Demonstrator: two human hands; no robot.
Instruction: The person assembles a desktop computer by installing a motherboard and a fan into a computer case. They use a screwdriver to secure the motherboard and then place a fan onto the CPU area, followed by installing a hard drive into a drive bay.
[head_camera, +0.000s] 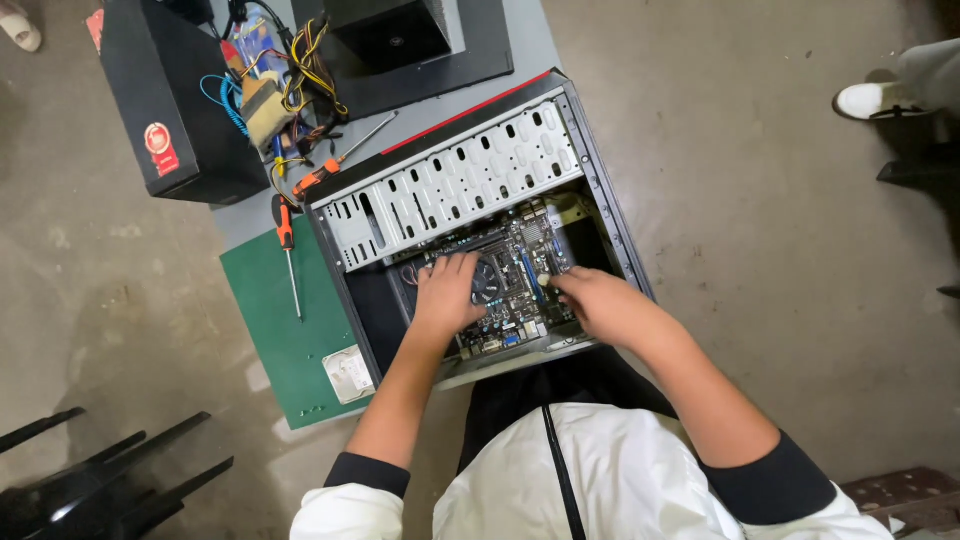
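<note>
Left hand (445, 292): fingers spread, pressing flat on the motherboard (510, 290), grasping nothing.
Right hand (600, 305): curled at the board's right edge; grip unclear.
Motherboard: inside the open computer case (600, 170).
Nearby: orange-handled screwdriver (288, 245) on the green mat (280, 320).

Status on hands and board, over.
Left hand flat on motherboard, beside fan. Right hand at board's right edge, holding nothing visible. Drive cage overhangs board's far side.

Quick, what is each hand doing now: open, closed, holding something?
Left hand: open, fingers spread flat on the motherboard.
Right hand: on the motherboard's right side; grip cannot be told.
</note>
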